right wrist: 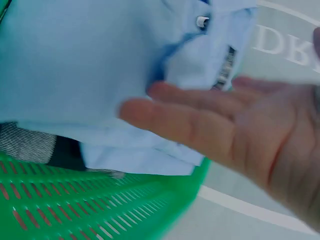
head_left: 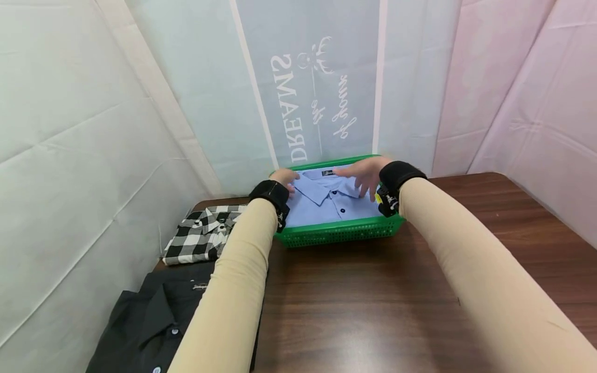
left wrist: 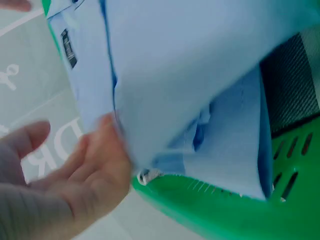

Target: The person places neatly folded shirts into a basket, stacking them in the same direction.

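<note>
Nearest, a black shirt [head_left: 149, 321] and a checked shirt [head_left: 202, 235] lie folded on the table [head_left: 373, 290], short of the left hand [head_left: 283, 178]. Both hands reach over the green basket [head_left: 338, 232]. Left hand open, thumb touching the folded light-blue shirt [head_left: 328, 199] inside. Right hand [head_left: 366, 173] open, fingers straight, hovering over the collar.

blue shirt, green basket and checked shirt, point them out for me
blue shirt [head_left: 326, 207], head view, on the buttoned front below the collar
green basket [head_left: 336, 233], head view, on the near wall
checked shirt [head_left: 198, 241], head view, on the folded body
</note>
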